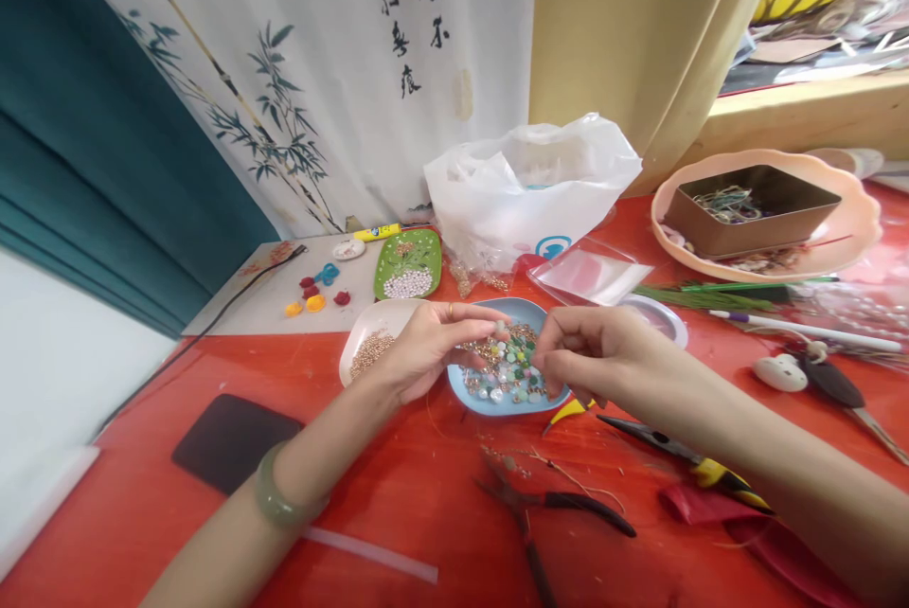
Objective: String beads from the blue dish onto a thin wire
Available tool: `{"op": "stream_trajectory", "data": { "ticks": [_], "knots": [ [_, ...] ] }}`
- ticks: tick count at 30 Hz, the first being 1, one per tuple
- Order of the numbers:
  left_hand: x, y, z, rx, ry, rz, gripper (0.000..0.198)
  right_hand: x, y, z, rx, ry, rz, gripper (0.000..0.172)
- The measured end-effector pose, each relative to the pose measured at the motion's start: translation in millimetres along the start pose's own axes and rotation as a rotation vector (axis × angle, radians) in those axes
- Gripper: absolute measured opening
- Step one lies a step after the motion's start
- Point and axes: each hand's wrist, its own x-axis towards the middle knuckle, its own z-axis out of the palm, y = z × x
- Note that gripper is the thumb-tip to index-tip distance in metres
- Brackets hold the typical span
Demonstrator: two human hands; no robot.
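My left hand (433,348) is over the left part of a blue tray (483,407), its thumb and forefinger pinched on a small pale bead (501,330). Curled at the tray's right side, my right hand (586,352) has thumb and fingertips together; what they hold, if anything, is hidden. Mixed green, white and gold beads (515,364) fill the tray. A white dish of gold beads (370,352) sits behind my left wrist. Dark-handled cutting pliers (525,499) lie in front of the tray, with thin wire and small beads beside them.
Behind stand a green tray (408,253) of pearly beads and a white plastic bag (529,196). A brown box (753,215) sits in a pink basin at right. Long-nose pliers (660,442) lie under my right forearm; a dark flat pad (234,442) lies left.
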Motion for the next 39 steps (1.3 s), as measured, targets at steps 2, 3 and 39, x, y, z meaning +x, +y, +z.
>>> {"op": "stream_trajectory", "data": {
  "ticks": [2, 3, 39],
  "knots": [
    [-0.7, 1.3, 1.0, -0.012, 0.003, 0.0, 0.018, 0.3, 0.1, 0.1, -0.027, -0.014, -0.002, 0.009],
    [-0.9, 1.8, 1.4, -0.017, 0.003, 0.005, 0.019, 0.4, 0.2, 0.1, -0.036, -0.021, -0.001, 0.009],
    [-3.2, 4.8, 5.5, -0.02, 0.0, 0.033, 0.014, 1.7, 2.2, 0.5, -0.024, -0.006, 0.024, 0.007]
  ]
}}
